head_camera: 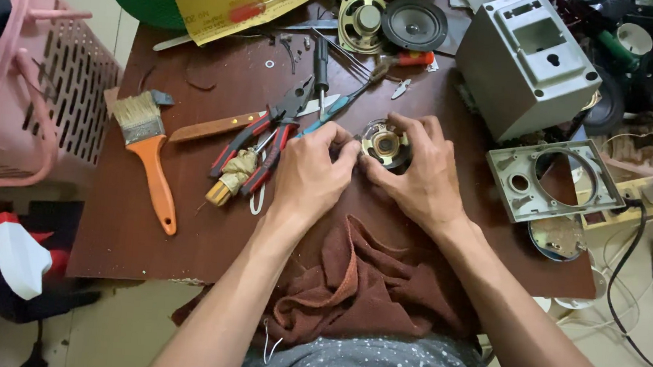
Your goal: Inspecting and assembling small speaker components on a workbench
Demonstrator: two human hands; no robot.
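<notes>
Small round speaker driver point(385, 143), brassy centre, dark rim, pinched between left hand point(310, 176) and right hand point(417, 176).

**A cluttered home repair bench**

A small brown table point(132, 231) holds pliers point(268, 137), a paintbrush point(149, 152), a screwdriver point(321, 68), loose speaker cones point(414, 22) and an opened grey plastic housing point(527, 59). A pink laundry basket point(19, 85) stands beside it on a tiled floor point(113, 329).
</notes>
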